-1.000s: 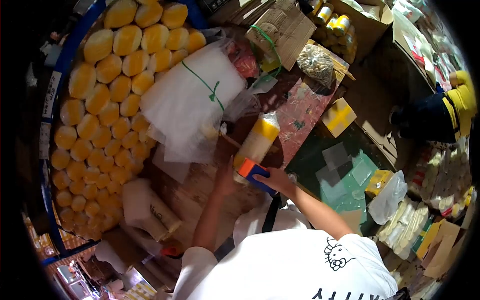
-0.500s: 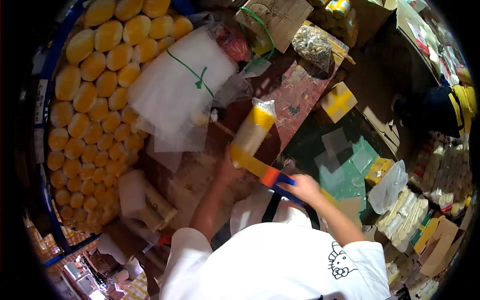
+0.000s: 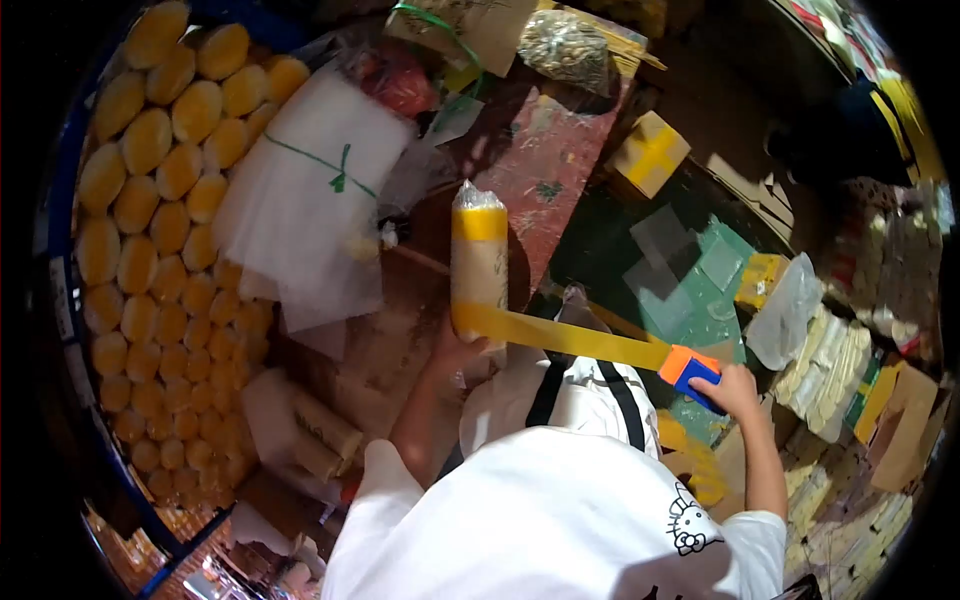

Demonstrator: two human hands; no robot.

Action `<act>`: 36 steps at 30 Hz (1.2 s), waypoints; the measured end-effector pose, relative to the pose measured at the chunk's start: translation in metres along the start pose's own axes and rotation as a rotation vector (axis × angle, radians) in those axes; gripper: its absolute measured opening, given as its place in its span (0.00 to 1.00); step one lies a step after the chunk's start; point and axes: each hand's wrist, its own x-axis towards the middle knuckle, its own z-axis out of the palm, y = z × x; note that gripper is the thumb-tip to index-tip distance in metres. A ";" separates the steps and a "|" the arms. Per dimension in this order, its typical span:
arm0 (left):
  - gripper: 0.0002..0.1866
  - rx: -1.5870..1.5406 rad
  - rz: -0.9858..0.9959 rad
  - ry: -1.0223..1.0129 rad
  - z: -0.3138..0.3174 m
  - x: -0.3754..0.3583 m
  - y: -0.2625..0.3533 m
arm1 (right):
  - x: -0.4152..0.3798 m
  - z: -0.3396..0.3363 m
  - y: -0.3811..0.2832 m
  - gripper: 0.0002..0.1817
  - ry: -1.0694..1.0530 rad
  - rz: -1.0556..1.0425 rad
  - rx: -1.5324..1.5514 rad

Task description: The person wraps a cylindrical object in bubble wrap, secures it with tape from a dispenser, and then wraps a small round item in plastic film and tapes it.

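Note:
In the head view, a cylindrical package (image 3: 480,272) in clear wrap stands nearly upright in front of me, with yellow tape round its top and lower part. My left hand (image 3: 458,350) is closed round its lower end. From there a stretched strip of yellow tape (image 3: 580,336) runs right to an orange and blue tape dispenser (image 3: 692,376). My right hand (image 3: 738,390) grips this dispenser, away from the package. The dispenser's roll is mostly hidden.
Many yellow-ended packages (image 3: 150,140) are stacked on the left. Plastic sheets (image 3: 300,200) tied with green string lie beside them. A taped carton (image 3: 650,153) and a bag of small items (image 3: 565,50) are farther back. More bundles (image 3: 825,365) lie at right.
My right hand has moved right with the tape dispenser, drawing out a longer strip of tape. The package has turned from a slant to nearly upright in my left hand.

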 end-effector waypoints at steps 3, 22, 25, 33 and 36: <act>0.43 -0.066 0.018 0.032 -0.002 -0.007 -0.011 | 0.003 -0.024 -0.002 0.29 -0.061 -0.022 -0.023; 0.57 0.476 -0.021 0.395 -0.008 -0.013 0.041 | 0.022 -0.015 -0.057 0.32 -0.251 -0.134 0.165; 0.55 0.537 -0.084 0.439 -0.007 -0.014 0.041 | -0.017 -0.049 -0.078 0.32 -0.394 -0.092 0.322; 0.42 0.288 -0.098 0.352 -0.011 -0.014 0.045 | -0.053 -0.078 -0.102 0.32 -0.448 -0.158 0.357; 0.39 0.237 -0.104 0.316 -0.023 -0.011 0.049 | -0.034 -0.045 -0.092 0.35 -0.257 -0.112 0.128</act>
